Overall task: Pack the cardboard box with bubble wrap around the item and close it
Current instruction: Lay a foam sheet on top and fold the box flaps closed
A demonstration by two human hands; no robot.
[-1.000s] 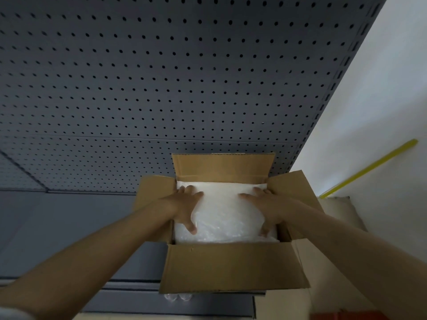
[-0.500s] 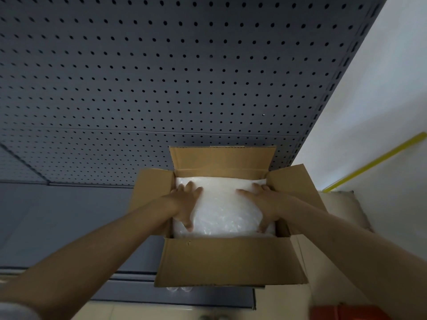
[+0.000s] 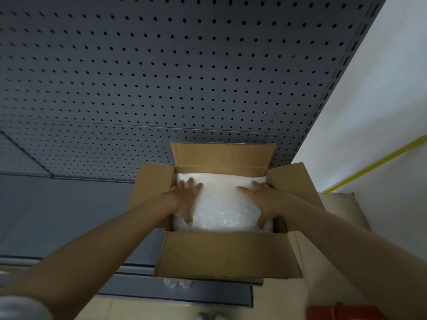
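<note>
An open cardboard box (image 3: 221,252) stands on a grey shelf with all its flaps folded outward. White bubble wrap (image 3: 223,204) fills the opening and hides whatever lies under it. My left hand (image 3: 184,199) lies flat on the wrap's left side, fingers spread, thumb toward me. My right hand (image 3: 263,202) lies flat on the wrap's right side in the same way, close to the box wall. Neither hand grips anything.
A grey perforated back panel (image 3: 161,77) rises behind the box. A white wall with a yellow strip (image 3: 369,165) is on the right. A red object (image 3: 342,311) sits at the bottom right, on the beige floor (image 3: 161,308).
The view has shifted slightly, so the box sits a little higher in the frame. Both hands stay flat on the bubble wrap in nearly the same places.
</note>
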